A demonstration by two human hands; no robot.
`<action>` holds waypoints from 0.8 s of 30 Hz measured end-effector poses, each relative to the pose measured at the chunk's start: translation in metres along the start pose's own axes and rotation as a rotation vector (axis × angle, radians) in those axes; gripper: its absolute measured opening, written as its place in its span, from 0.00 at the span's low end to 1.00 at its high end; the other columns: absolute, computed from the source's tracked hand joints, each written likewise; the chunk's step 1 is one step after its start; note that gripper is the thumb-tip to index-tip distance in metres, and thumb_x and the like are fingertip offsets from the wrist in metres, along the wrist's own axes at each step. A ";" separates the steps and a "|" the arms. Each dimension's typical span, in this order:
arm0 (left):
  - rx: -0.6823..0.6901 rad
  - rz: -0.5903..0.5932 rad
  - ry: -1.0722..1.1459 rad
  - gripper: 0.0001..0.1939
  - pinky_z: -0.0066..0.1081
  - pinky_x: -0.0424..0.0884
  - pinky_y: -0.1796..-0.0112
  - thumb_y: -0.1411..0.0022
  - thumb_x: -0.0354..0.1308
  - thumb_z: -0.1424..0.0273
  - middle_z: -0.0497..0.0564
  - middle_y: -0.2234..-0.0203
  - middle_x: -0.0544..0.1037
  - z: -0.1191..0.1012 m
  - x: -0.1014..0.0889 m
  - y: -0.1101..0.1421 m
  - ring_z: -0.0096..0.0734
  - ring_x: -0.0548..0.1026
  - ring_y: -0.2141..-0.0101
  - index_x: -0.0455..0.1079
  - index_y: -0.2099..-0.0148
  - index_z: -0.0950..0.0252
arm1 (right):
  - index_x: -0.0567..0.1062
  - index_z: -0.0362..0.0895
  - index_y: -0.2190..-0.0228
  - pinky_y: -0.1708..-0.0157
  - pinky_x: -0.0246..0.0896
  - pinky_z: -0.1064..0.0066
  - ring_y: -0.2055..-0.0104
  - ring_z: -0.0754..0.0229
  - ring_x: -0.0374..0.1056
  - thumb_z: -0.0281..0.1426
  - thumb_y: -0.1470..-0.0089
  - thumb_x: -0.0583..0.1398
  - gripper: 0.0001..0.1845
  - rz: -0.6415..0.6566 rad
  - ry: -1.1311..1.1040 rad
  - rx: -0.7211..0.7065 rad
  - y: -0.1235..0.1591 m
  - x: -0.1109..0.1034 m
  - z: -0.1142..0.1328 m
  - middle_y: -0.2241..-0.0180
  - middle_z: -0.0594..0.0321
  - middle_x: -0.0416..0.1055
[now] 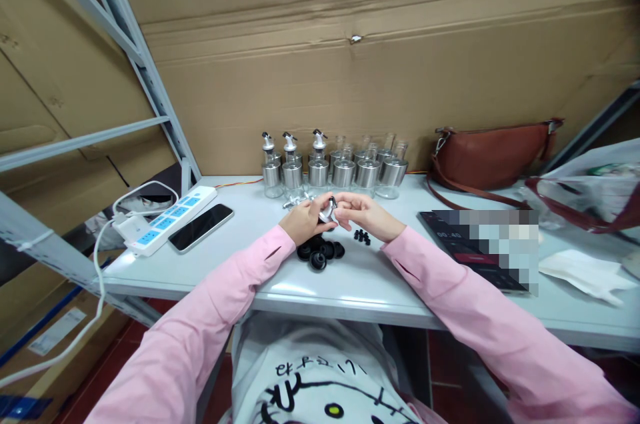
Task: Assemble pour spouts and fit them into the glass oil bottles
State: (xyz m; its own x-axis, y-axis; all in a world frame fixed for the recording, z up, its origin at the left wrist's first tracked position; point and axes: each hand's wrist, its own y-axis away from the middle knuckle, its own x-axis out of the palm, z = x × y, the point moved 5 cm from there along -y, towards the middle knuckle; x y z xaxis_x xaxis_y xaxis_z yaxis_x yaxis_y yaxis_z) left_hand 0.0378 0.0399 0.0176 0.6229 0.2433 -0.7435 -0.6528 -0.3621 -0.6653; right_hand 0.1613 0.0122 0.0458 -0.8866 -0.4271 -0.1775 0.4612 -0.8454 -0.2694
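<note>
Over the middle of the table, my left hand (302,221) is closed around a white bottle pourer top (327,213) with a black tip. My right hand (369,216) meets it from the other side, fingers pinched on the same pourer top; the exact grip is partly hidden. Below my hands lies a pile of black round stoppers (319,259). Several small black plugs (362,236) sit by my right wrist. Behind my left hand are loose silvery pourer parts (296,200), partly covered.
Glass bottles with metal bands (343,174) stand in rows at the back; three front ones carry pourer tops. To the left are a power strip (173,221) and a phone (201,228). On the right lie a tablet (470,257), a brown bag (493,157) and white tissue (585,271).
</note>
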 end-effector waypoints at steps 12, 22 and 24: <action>-0.029 0.044 -0.058 0.29 0.37 0.72 0.61 0.40 0.54 0.60 0.58 0.60 0.74 -0.005 -0.005 -0.004 0.39 0.75 0.62 0.51 0.41 0.68 | 0.69 0.41 0.69 0.77 0.53 0.72 0.82 0.67 0.60 0.38 0.52 0.63 0.14 0.007 -0.037 -0.004 0.000 0.001 -0.004 0.83 0.70 0.65; -0.011 -0.059 0.027 0.28 0.35 0.71 0.58 0.40 0.52 0.64 0.59 0.55 0.71 -0.006 -0.010 -0.002 0.38 0.74 0.58 0.47 0.42 0.68 | 0.71 0.40 0.64 0.76 0.53 0.73 0.78 0.69 0.57 0.36 0.53 0.64 0.16 0.096 -0.394 0.067 -0.001 0.006 -0.008 0.82 0.70 0.62; -0.013 -0.059 0.045 0.28 0.34 0.71 0.58 0.40 0.52 0.64 0.59 0.56 0.72 -0.007 -0.011 -0.002 0.38 0.74 0.58 0.47 0.42 0.69 | 0.71 0.40 0.63 0.77 0.52 0.74 0.78 0.69 0.57 0.35 0.53 0.64 0.16 0.112 -0.448 0.083 -0.002 0.007 -0.009 0.81 0.70 0.62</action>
State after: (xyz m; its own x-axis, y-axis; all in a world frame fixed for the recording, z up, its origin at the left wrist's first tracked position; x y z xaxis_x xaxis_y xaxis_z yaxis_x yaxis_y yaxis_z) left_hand 0.0350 0.0314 0.0274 0.6790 0.2244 -0.6990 -0.6088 -0.3600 -0.7069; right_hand 0.1548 0.0136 0.0360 -0.7679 -0.5980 0.2297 0.5665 -0.8013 -0.1923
